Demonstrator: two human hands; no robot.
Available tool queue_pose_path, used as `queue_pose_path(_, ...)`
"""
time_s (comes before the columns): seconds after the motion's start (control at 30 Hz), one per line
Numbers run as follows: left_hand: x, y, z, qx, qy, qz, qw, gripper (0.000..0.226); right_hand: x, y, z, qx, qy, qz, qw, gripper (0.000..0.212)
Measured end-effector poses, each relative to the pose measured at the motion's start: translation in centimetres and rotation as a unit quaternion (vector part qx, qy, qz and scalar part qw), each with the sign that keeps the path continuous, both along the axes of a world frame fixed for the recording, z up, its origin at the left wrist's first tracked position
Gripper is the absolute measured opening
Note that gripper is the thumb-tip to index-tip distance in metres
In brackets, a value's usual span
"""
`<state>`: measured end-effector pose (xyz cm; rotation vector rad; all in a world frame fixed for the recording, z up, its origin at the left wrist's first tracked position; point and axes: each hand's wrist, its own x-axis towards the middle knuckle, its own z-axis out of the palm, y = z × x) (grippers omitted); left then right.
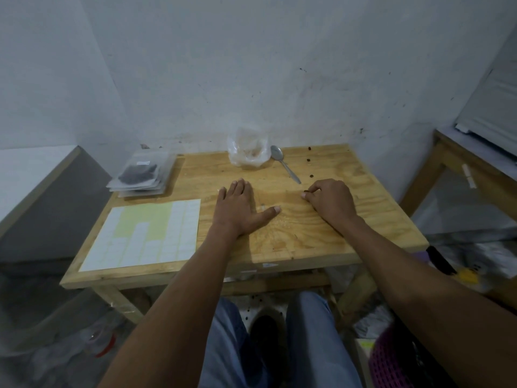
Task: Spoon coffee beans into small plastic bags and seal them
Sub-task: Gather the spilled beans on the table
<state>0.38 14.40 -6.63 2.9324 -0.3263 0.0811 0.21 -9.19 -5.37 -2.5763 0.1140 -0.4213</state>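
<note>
The right hand (327, 201) lies on the bench (321, 242) with its fingers curled, and its grip pinches what looks like a single bean (306, 191) between thumb and fingertip, so this reads as gathering strays rather than spooning. The left hand (237, 208) is released, pressed flat on the wood with the thumb spread toward the right hand. What the coming move turns on is the line from that pinch to the big bag (249, 152), which stands open at the far edge against the wall, ahead of the right hand and to its left; the right hand is the one already loaded, though the left lies about as near. The spoon (284, 163) lies between them, bowl at the bag, handle running toward the right hand, so a straight carry passes over it and could knock it. More loose beans (311, 176) dot the wood beyond the right hand, out toward the far right corner. The filled bags (140, 175) are stacked at the far left, well apart, with a sheet of labels (145, 233) in front of them; whether they are sealed I cannot tell
</note>
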Motion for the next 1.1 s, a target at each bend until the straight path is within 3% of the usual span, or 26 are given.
queue_pose_path(0.17, 0.1, 0.0, -0.1, -0.005, 0.002, 0.002, 1.0, 0.131, 0.1, 0.6, -0.4, -0.034, -0.019, 0.019, 0.999, 0.022)
queue_pose_path(0.3, 0.1, 0.0, 0.0, -0.007, 0.003, 0.001, 1.0, 0.131, 0.2, 0.3, -0.4, -0.004, -0.013, 0.006, 1.0, 0.022)
queue_pose_path(0.47, 0.1, 0.0, 0.0, -0.008, 0.007, 0.004, 1.0, 0.132, 0.8, 0.7, -0.2, 0.017, -0.015, -0.006, 1.0, 0.039)
queue_pose_path(0.6, 0.2, 0.0, -0.2, -0.006, -0.001, 0.003, 1.0, 0.128, 1.2, 1.7, -0.2, 0.007, -0.001, -0.007, 1.0, 0.021)
queue_pose_path(0.73, 0.2, 0.1, -0.3, -0.008, -0.004, 0.001, 1.0, 0.127, 1.0, 2.0, -0.2, -0.025, -0.002, -0.002, 1.0, 0.022)
queue_pose_path(0.83, 0.2, 0.0, -0.3, -0.009, -0.007, 0.001, 1.0, 0.128, 1.4, 1.8, 0.1, 0.081, -0.015, -0.034, 0.996, 0.028)
queue_pose_path(0.9, 0.2, 0.1, -0.3, -0.008, -0.006, -0.001, 1.0, 0.129, 1.9, 1.5, 0.7, 0.265, -0.014, -0.086, 0.96, 0.032)
queue_pose_path(1.0, 0.5, 0.1, 0.0, 0.003, -0.005, -0.004, 1.0, 0.127, 2.4, 1.3, 2.1, 0.527, 0.027, -0.154, 0.836, 0.024)
queue_pose_path(1.1, 1.4, -0.5, 0.7, 0.02, -0.016, -0.033, 0.999, 0.118, 2.9, 0.5, 2.6, 0.677, 0.053, -0.136, 0.721, 0.024)
